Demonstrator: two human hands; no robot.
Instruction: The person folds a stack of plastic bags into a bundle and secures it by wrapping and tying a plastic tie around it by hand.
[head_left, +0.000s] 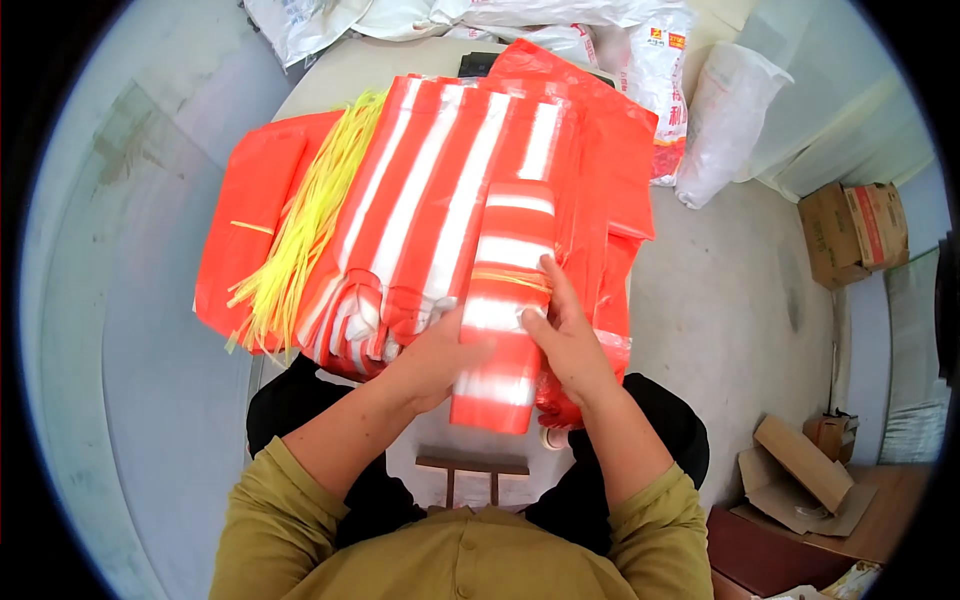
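Observation:
A folded, narrow bundle of red-and-white striped plastic bags [510,232] lies lengthwise in front of me, with a yellow tie [510,278] around its middle. My right hand [568,335] grips its right edge, thumb on top just below the tie. On the opposite edge, lower down, my left hand [432,362] holds the bundle; its thumb is blurred and its other fingers are hidden. Beneath is a wide stack of striped plastic bags [420,190], with rolled ends near my left hand. Loose yellow tie strips [325,220] lie along the stack's left side.
Plain red plastic sheets [250,190] lie at the left of the table [330,85]. White printed sacks [655,70] are at the back. A cardboard box [840,235] stands on the right, and an opened carton [800,480] lies at lower right. A wooden stool edge [472,465] shows between my legs.

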